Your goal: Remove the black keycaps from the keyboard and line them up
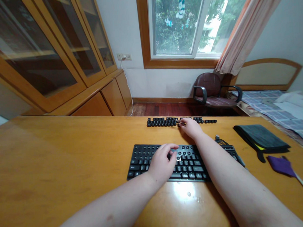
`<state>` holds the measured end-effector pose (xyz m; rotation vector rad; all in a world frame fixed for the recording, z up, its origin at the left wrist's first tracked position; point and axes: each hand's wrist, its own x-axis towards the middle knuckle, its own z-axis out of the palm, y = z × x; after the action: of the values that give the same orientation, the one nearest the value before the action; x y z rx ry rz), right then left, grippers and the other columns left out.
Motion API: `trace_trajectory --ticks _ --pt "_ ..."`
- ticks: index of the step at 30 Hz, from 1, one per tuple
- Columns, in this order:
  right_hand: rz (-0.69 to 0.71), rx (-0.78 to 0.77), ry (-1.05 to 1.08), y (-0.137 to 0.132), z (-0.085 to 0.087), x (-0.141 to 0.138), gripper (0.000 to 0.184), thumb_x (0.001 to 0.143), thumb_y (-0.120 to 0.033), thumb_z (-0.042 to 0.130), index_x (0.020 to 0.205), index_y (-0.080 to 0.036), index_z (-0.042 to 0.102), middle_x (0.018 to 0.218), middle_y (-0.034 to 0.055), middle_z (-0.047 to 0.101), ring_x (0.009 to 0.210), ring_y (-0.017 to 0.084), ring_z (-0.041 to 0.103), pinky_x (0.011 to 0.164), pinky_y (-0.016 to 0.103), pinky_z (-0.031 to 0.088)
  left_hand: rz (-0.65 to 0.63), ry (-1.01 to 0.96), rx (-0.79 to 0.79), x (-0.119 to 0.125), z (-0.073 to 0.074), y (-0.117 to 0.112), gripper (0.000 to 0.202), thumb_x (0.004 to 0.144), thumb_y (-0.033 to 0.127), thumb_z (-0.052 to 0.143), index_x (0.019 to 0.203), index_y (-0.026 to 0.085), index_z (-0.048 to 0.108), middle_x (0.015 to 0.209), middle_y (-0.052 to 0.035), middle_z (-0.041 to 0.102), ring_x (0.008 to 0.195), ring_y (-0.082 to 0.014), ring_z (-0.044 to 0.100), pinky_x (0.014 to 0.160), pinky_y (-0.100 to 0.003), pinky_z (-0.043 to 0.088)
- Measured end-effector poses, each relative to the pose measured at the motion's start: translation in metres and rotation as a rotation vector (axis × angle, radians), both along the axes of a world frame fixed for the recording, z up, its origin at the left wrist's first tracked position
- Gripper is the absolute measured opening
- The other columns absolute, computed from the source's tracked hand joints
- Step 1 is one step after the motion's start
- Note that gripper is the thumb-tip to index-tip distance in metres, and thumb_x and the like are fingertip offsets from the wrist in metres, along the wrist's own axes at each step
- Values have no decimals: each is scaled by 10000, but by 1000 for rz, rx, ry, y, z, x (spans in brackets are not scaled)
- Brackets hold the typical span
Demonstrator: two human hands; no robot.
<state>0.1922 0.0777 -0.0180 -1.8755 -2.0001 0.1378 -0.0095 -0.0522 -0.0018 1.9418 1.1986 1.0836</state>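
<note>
A black keyboard (188,168) lies on the desk in front of me, its upper rows showing bare switches where keycaps are off. My left hand (163,162) rests over its middle, fingers loosely bent, thumb and index finger apart, with nothing visible between them. Beyond the keyboard, loose black keycaps (160,122) stand in rows near the desk's far edge. My right hand (190,126) reaches to these keycaps, its fingers pinched on a thin metal tool (178,121) with slim prongs pointing left. Whether a keycap is between the prongs is too small to tell.
Right of the keyboard, partly behind my forearm, are a coiled black cable (222,142) and a dark device (231,149). Farther right lie a folded dark cloth (263,138) and a purple brush-like item (281,166). A chair (211,90) stands beyond the wooden desk (68,172).
</note>
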Motion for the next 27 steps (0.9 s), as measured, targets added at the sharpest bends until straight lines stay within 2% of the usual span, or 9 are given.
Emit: trace_trajectory --ticks 4,10,13,17,19,22,27 --pt "-59 8 40 -2 1 1 247 774 -266 537 990 -229 650 1029 60 656 911 197 585 775 266 420 -4 2 -1 0 1 0 201 801 147 483 955 194 603 883 -23 616 804 -148 564 795 -302 462" --pt "-17 -7 57 -5 6 0 200 753 -217 549 906 -221 677 989 55 663 910 191 580 801 259 412 -4 5 7 0 3 -1 197 792 134 491 943 193 602 886 -24 618 798 -150 567 790 -305 466" --pt "55 -6 102 -9 10 0 183 754 -207 543 874 -217 681 972 40 663 907 172 578 804 244 410 0 2 9 0 3 -1 197 793 133 491 943 193 604 880 -23 617 800 -150 569 786 -301 468" --pt "187 -76 113 -10 8 1 153 673 -280 660 810 -219 693 942 28 661 889 165 581 783 230 416 -4 8 1 0 3 -1 195 794 133 494 944 191 604 877 -19 616 795 -144 566 787 -292 466" --pt "180 -111 123 -8 4 1 172 653 -262 680 819 -220 692 909 20 671 860 163 590 765 230 423 -6 11 1 0 3 -1 186 798 140 496 942 189 603 873 -19 614 794 -143 564 785 -291 465" --pt "153 -131 152 -5 -1 3 165 707 -265 638 853 -211 693 885 24 686 821 163 605 733 237 433 -9 11 2 0 3 -1 185 801 142 493 943 187 602 875 -21 614 795 -143 564 782 -292 465" --pt "91 -110 163 0 -3 5 208 783 -283 573 925 -204 703 995 60 679 897 184 609 786 261 431 -7 6 -4 0 4 -1 191 800 140 489 944 188 605 885 -30 619 802 -153 563 788 -308 469"
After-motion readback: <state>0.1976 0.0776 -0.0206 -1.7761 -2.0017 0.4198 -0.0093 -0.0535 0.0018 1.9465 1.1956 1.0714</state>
